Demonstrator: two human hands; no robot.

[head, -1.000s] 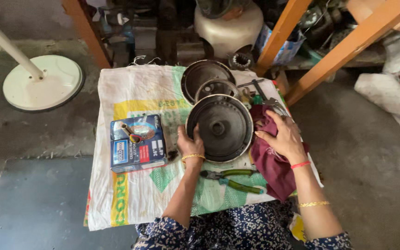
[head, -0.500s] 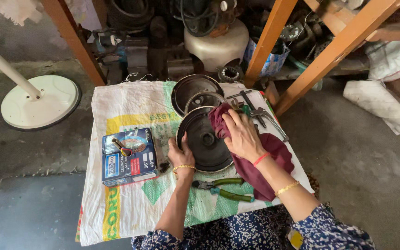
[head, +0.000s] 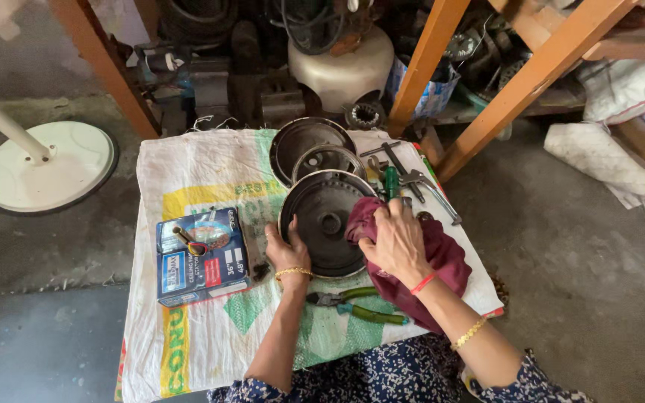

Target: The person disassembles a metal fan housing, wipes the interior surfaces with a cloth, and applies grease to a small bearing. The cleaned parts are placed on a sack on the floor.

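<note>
A round dark metal cover (head: 325, 222) lies on a printed white sack (head: 195, 179) spread over a low table. My left hand (head: 287, 250) grips the cover's left rim. My right hand (head: 396, 240) presses a maroon cloth (head: 442, 261) against the cover's right side, fingers closed on the cloth. Green-handled pliers (head: 356, 306) lie just below the cover, between my forearms.
A second round metal cover and a ring (head: 311, 149) sit behind the first. Loose hand tools (head: 404, 179) lie at the right. A blue and red flat box (head: 201, 254) rests at the left. A white fan base (head: 48, 164) stands on the floor; orange wooden legs (head: 539, 67) rise behind.
My right hand has slid with the maroon cloth from the cover's upper middle to its right side. My left hand stays on the left rim.
</note>
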